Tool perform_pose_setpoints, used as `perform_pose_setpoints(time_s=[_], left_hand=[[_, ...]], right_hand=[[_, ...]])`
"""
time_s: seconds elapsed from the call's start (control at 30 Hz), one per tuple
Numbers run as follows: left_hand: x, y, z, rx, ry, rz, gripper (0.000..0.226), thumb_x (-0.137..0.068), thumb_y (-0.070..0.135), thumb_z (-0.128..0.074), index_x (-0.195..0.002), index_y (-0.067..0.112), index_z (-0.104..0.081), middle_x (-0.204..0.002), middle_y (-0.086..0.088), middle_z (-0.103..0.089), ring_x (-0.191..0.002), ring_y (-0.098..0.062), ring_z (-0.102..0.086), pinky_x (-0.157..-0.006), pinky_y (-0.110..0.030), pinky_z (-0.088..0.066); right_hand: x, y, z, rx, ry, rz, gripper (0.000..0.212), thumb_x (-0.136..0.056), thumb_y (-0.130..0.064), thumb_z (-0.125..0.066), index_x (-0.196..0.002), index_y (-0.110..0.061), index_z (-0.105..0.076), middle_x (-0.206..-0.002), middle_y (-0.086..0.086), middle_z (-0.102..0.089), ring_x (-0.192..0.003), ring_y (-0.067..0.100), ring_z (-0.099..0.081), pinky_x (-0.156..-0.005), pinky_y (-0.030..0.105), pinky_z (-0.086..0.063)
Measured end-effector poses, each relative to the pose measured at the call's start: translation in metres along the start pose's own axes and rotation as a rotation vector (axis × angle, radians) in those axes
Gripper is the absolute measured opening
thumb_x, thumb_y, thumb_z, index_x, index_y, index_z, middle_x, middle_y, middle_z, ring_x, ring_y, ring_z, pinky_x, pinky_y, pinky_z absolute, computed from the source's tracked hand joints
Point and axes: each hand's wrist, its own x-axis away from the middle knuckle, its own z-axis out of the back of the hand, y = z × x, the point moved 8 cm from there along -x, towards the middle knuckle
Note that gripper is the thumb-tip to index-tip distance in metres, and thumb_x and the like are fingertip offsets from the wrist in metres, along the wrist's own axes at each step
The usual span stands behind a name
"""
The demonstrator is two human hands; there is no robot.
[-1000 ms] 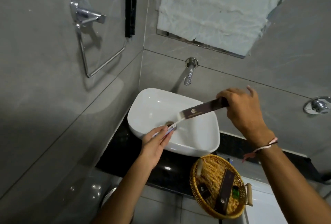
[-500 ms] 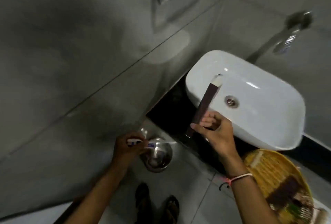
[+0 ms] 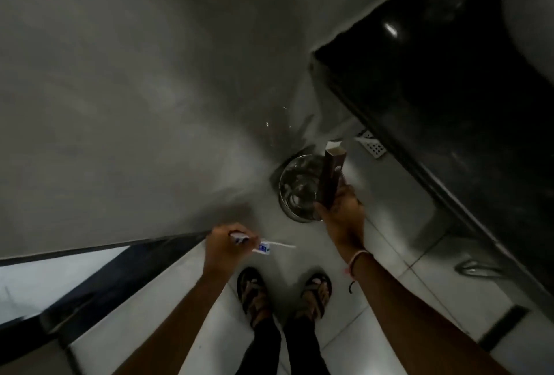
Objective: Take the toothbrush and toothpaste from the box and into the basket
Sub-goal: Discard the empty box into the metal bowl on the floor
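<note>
At the left, the left hand (image 3: 223,247) is closed around the toothbrush and toothpaste (image 3: 263,246). The white handle and a small blue-and-white tube stick out toward the right, past the fingers. They hang over the pale floor tiles (image 3: 192,335), a little ahead of the sandalled feet (image 3: 284,293). The grip looks light, at one end only, so I think the small tube can slide out and fall on the floor.

Further right, a round metal bin (image 3: 295,187) stands open on the floor near the wall. The right hand (image 3: 341,209) is wrapped around the lower end of the dark box (image 3: 331,176), which stands nearly upright in front of the bin, with its pale flap open at the top. The box seems ready to be thrown away. If the left hand comes too near the bin, the brush or paste may drop in with it.

The black counter (image 3: 449,89) is at the far right. The basket is not in view, so the items are not yet in it.
</note>
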Motion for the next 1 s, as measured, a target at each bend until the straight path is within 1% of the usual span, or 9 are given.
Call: perform_pose_setpoints(time_s=[0.17,0.3,0.37,0.43,0.5,0.57,0.73,0.83,1.0], left_hand=[[-0.007,-0.056,-0.027,-0.04,-0.017,0.02,0.015,-0.068,-0.001,-0.084,-0.067,0.011,-0.075,-0.07,0.0,-0.076,-0.065,-0.01,-0.071,-0.059,-0.015,-0.054],[-0.014,-0.067,-0.031,-0.031,-0.034,0.03,0.017,-0.067,-0.002,-0.084,-0.067,0.013,-0.075,-0.067,0.004,-0.075,-0.063,-0.006,-0.07,-0.057,-0.011,-0.05],[-0.016,-0.061,-0.025,-0.024,-0.034,0.033,0.018,-0.067,-0.001,-0.084,-0.067,0.014,-0.075,-0.067,0.004,-0.075,-0.062,-0.004,-0.069,-0.056,-0.01,-0.05],[-0.02,-0.049,-0.017,-0.002,-0.044,0.041,0.02,-0.068,-0.001,-0.084,-0.066,0.017,-0.074,-0.071,0.005,-0.076,-0.062,-0.004,-0.069,-0.057,-0.013,-0.051],[-0.025,-0.038,-0.011,0.041,-0.077,0.05,0.023,-0.069,-0.003,-0.084,-0.066,0.017,-0.074,-0.067,0.004,-0.075,-0.062,-0.006,-0.069,-0.057,-0.015,-0.052],[-0.028,-0.018,-0.005,0.093,-0.118,0.055,0.021,-0.068,-0.008,-0.082,-0.066,0.012,-0.075,-0.063,0.004,-0.075,-0.058,-0.005,-0.067,-0.054,-0.015,-0.051],[-0.016,0.056,0.011,0.129,-0.196,-0.025,0.029,-0.065,-0.009,-0.085,-0.08,0.012,-0.073,-0.064,0.002,-0.072,-0.057,-0.004,-0.064,-0.056,-0.017,-0.054],[-0.004,0.107,0.031,0.255,-0.11,-0.015,0.046,-0.059,-0.019,-0.085,-0.094,0.001,-0.063,-0.065,0.001,-0.07,-0.056,-0.002,-0.066,-0.056,-0.017,-0.056],[0.03,0.214,0.064,0.353,-0.074,-0.097,0.041,-0.057,-0.012,-0.088,-0.078,0.012,-0.063,-0.065,-0.004,-0.065,-0.051,0.001,-0.062,-0.051,-0.017,-0.053]], right_hand=[[-0.061,0.071,-0.044,0.131,0.04,-0.036,0.039,-0.076,-0.031,-0.082,-0.099,-0.014,-0.056,-0.083,-0.005,-0.067,-0.066,0.012,-0.063,-0.055,0.003,-0.043],[-0.071,0.086,-0.071,0.153,0.002,-0.131,0.063,-0.079,-0.026,-0.078,-0.131,-0.004,-0.049,-0.122,0.017,-0.066,-0.107,0.033,-0.066,-0.087,0.039,-0.059],[-0.055,0.084,-0.082,0.14,-0.152,-0.102,0.045,-0.084,-0.005,-0.068,-0.127,-0.005,-0.056,-0.121,0.015,-0.066,-0.108,0.031,-0.065,-0.09,0.043,-0.059],[-0.021,0.084,-0.093,0.08,-0.432,-0.113,0.041,-0.082,0.008,-0.062,-0.119,-0.01,-0.061,-0.118,0.009,-0.064,-0.095,0.022,-0.064,-0.077,0.03,-0.058],[0.019,0.082,-0.098,0.076,-0.684,-0.12,0.045,-0.08,0.008,-0.064,-0.121,-0.012,-0.064,-0.118,0.006,-0.066,-0.089,0.016,-0.065,-0.068,0.024,-0.056],[0.043,0.071,-0.092,0.113,-0.754,-0.065,0.041,-0.08,0.004,-0.068,-0.117,-0.012,-0.069,-0.114,0.003,-0.071,-0.095,0.014,-0.07,-0.074,0.023,-0.06],[0.064,0.023,-0.045,0.119,-0.602,-0.034,0.014,-0.088,-0.013,-0.065,-0.1,-0.009,-0.073,-0.087,0.009,-0.075,-0.062,0.001,-0.067,-0.058,0.018,-0.058],[0.077,-0.019,-0.001,0.019,-0.49,-0.074,0.018,-0.095,-0.015,-0.055,-0.095,-0.003,-0.07,-0.086,0.019,-0.066,-0.07,0.012,-0.062,-0.057,0.021,-0.051],[0.096,-0.114,0.072,-0.152,-0.316,-0.096,0.024,-0.098,-0.02,-0.057,-0.103,-0.001,-0.072,-0.102,0.02,-0.074,-0.089,0.023,-0.067,-0.082,0.035,-0.055]])
